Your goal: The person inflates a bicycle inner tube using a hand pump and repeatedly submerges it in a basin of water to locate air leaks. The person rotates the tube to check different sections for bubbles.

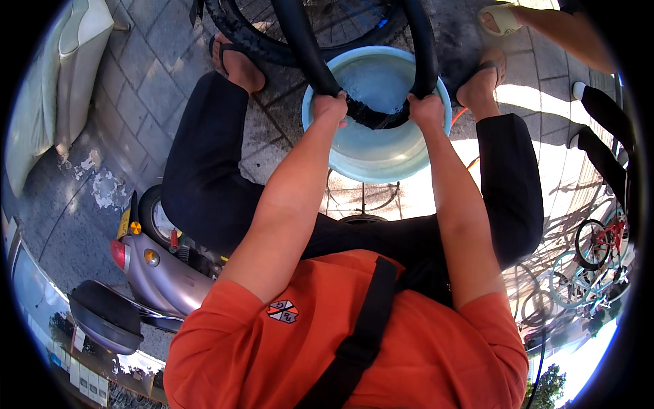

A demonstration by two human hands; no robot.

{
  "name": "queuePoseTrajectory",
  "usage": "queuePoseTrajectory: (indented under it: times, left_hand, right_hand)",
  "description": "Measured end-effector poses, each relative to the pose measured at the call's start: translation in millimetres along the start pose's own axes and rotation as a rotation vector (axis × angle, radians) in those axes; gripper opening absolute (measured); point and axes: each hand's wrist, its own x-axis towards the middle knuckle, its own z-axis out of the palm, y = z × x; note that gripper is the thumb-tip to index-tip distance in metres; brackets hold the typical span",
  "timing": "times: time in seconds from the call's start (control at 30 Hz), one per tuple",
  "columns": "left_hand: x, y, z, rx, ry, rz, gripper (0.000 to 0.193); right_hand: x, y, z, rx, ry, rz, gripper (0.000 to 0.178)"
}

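A black, inflated bicycle inner tube (305, 49) loops down from the top of the view into a light blue basin (381, 173) of water. My left hand (330, 110) is closed round the tube at the basin's left side. Across from it, my right hand (426, 110) grips the same tube near the right rim. Between my two hands the tube's lowest stretch bends down into the water (371, 151), partly under the surface. Both sets of fingers are wrapped round the tube, and their undersides are hidden.
Just beyond the basin is a bicycle wheel (240, 45) with a black tyre. My knees are spread either side of the basin. A parked scooter (170, 276) is at the left, and a padded seat (54, 88) behind it. Other people's legs (601, 153) and bicycles (591, 244) are at the right.
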Motion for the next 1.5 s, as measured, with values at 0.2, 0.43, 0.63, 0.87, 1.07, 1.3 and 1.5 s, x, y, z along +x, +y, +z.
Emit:
queuePoseTrajectory:
  times: [0.2, 0.43, 0.63, 0.87, 1.07, 1.3, 1.5]
  left_hand:
    - [0.5, 2.1, -5.3, -0.021, -0.059, 0.01, 0.053]
    - [-20.3, 14.9, -14.5, 0.071, -0.061, 0.036, 0.057]
    - [-20.5, 17.7, -15.7, 0.158, -0.051, 0.028, 0.057]
    - [-12.9, 11.1, -10.3, 0.191, -0.017, 0.043, 0.054]
    - [-6.2, 9.3, -11.2, 0.226, -0.051, 0.047, 0.053]
    - [-17.8, 16.1, -14.5, 0.241, -0.046, 0.04, 0.052]
    - [-18.7, 18.1, -14.6, 0.272, -0.042, 0.038, 0.049]
  right_hand:
    - [-9.0, -16.6, -19.9, -0.034, -0.137, 0.024, 0.042]
    - [5.1, -6.4, -10.3, -0.046, -0.142, -0.011, 0.042]
    - [2.6, -13.3, -13.5, -0.041, -0.156, 0.018, 0.043]
    - [9.7, -8.4, -7.7, -0.062, -0.162, 0.005, 0.043]
    - [7.2, -14.7, -12.6, -0.082, -0.194, 0.016, 0.043]
    - [10.5, -11.8, -7.3, -0.043, -0.192, -0.017, 0.047]
    - [9.4, -16.4, -11.1, -0.103, -0.202, -0.022, 0.046]
